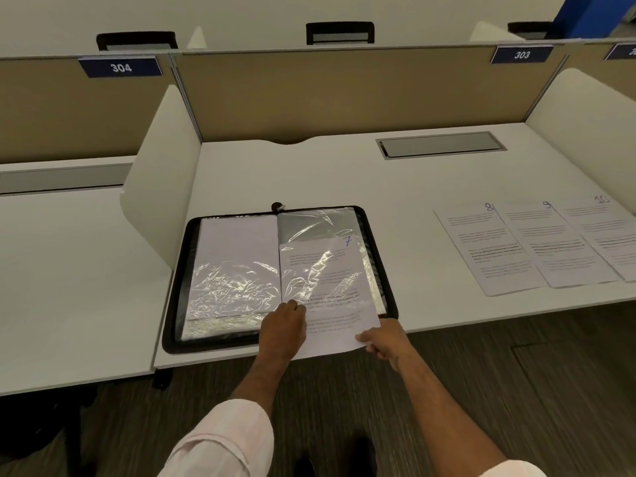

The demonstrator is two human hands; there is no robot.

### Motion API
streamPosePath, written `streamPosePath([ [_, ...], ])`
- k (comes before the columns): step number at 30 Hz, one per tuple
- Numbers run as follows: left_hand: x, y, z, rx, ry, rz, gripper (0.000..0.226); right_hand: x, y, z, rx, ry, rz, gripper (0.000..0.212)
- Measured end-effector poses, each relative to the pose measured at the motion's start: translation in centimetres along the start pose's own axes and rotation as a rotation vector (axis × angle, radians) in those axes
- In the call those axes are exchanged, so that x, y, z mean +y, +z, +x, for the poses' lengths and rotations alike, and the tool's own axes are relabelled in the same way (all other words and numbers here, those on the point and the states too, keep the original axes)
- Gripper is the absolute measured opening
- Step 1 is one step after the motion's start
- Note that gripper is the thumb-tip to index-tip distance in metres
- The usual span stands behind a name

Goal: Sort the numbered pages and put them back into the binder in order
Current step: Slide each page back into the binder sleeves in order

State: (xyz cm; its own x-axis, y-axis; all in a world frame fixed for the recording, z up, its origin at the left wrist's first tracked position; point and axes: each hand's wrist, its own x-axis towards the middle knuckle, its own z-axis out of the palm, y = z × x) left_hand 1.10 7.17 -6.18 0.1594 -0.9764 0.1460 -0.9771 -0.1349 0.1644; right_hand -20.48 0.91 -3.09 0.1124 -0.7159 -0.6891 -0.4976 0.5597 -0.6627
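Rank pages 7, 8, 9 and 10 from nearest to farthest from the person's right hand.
1. Page 7, held by the right hand, half in the binder sleeve.
2. Page 8, on the desk to the right.
3. Page 9, beyond it.
4. Page 10, farthest right.

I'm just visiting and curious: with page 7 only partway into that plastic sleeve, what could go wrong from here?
Page 7 still sticks out of the crinkled sleeve toward the person, so it may snag and crease as it goes in. The right hand pinches one corner only, so the page could skew. Pages 8, 9 and 10 lie loose near the desk edge.
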Motion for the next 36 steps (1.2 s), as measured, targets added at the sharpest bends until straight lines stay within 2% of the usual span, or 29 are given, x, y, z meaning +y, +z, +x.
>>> streamPosePath([
  [8,0.5,-0.1,0.0,0.011,0.021,0.006,0.020,-1.3,1.1,0.8,0.137,-0.118,0.141,0.021],
  [15,0.4,0.1,-0.3,0.031,0.024,0.004,0.019,-1.9,2.0,1.3,0.301,-0.216,0.120,0.044],
  [19,0.3,0.2,-0.3,0.018,0.033,0.003,0.018,-2.1,2.0,2.0,0.333,-0.213,0.108,0.053],
  [25,0.2,0.7,0.3,0.003,0.025,0.005,0.011,-3.1,1.5,2.7,0.390,-0.221,-0.009,0.053],
  [36,0.8,1.3,2.6,-0.031,0.092,-0.013,0.025,-2.9,1.2,4.0,0.361,-0.245,-0.056,0.058],
])
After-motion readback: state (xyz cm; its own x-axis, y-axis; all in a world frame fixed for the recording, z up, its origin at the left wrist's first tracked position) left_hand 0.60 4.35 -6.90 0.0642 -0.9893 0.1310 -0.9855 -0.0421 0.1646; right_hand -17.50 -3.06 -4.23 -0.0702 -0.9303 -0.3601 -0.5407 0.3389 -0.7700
